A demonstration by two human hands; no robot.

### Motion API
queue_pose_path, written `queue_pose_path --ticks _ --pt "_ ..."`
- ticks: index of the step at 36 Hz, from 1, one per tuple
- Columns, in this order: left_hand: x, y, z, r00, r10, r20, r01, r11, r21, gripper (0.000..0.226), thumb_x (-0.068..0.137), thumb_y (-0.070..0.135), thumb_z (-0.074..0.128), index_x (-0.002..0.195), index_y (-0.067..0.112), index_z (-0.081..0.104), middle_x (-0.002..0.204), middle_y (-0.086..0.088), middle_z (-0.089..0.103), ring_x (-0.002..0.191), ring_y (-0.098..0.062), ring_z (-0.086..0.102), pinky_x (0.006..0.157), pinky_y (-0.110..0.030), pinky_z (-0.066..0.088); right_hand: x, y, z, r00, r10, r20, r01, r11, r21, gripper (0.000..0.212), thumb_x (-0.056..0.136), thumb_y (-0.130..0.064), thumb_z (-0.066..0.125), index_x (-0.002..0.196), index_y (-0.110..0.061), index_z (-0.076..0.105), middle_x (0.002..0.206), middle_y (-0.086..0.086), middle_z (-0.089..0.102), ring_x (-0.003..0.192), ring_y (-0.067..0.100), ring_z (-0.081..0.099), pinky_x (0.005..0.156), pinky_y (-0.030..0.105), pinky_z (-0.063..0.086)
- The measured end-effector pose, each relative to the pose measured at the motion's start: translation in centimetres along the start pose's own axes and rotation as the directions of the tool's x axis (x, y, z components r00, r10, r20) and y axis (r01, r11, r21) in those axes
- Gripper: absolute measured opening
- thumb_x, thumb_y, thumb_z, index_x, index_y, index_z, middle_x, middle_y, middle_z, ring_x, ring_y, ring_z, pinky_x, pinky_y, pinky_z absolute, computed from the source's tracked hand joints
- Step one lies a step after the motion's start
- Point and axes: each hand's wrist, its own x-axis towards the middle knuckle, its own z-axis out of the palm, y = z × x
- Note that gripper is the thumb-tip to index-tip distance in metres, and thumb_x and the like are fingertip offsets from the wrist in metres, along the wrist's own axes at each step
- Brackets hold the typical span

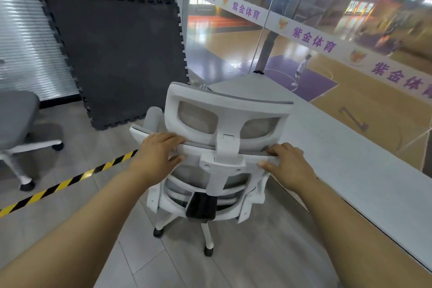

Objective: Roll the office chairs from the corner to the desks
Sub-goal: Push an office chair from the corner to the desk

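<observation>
The chair [228,147], white-framed with grey mesh, stands in the middle of the view with its back towards the person, on the grey floor [245,262]. Both hands grasp the top edge of its backrest. The left hand [159,151], at 9 o'clock from the headrest post, has its fingers [173,138] curled over the edge and its thumb pressed against the near face. The right hand [288,163], at 3 o'clock from the post, grips in the same way, fingers over the rim and thumb [266,165] on the near side. The headrest [198,93] rises above and between the hands. Two casters [208,251] show at 6 o'clock beneath the seat. The chair's right side is just beside the long white desk [339,159], which runs from 12 to 4 o'clock along a glass wall [233,37]; a sports court shows through the glass. At 9 o'clock, well apart, stands a second chair [16,119] with a grey seat and white base. Dark foam mats [117,54] lean against the wall at 11 o'clock. A yellow-and-black tape [70,181] crosses the floor from 8 o'clock towards the left hand.
</observation>
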Motion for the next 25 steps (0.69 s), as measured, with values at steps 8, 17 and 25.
queue_pose_path --ticks 8,17,25 --pt "-3.1 2.9 -3.1 0.975 -0.176 0.137 0.153 0.975 0.163 0.037 0.087 0.04 0.058 0.12 0.022 0.058 0.123 0.002 0.054 0.106 -0.021 0.053 0.085 -0.035 0.048 -1.0 -0.4 -3.6 0.973 -0.042 0.229 0.077 0.986 -0.148 0.055 0.084 -0.049 0.06 0.133 -0.026 0.048 0.131 0.001 0.051 0.117 0.022 0.051 0.096 0.04 0.043" --pt "-12.9 6.5 -4.2 0.881 -0.427 0.204 0.366 0.888 0.277 0.039 0.089 0.051 0.051 0.122 0.031 0.053 0.123 0.006 0.056 0.106 -0.017 0.055 0.086 -0.032 0.047 -5.8 -0.2 -5.2 0.879 -0.148 0.453 0.244 0.956 -0.162 0.049 0.08 -0.056 0.06 0.122 -0.031 0.053 0.124 -0.006 0.058 0.113 0.016 0.052 0.096 0.034 0.043" --pt "-26.2 9.3 -5.9 0.753 -0.64 0.153 0.571 0.751 0.332 0.036 0.089 0.051 0.051 0.118 0.029 0.054 0.117 0.007 0.059 0.102 -0.015 0.055 0.082 -0.028 0.046 -11.9 -5.3 -2.4 0.719 -0.301 0.626 0.548 0.8 -0.244 0.054 0.088 -0.053 0.054 0.128 -0.017 0.05 0.123 -0.002 0.055 0.106 0.019 0.049 0.084 0.03 0.038"
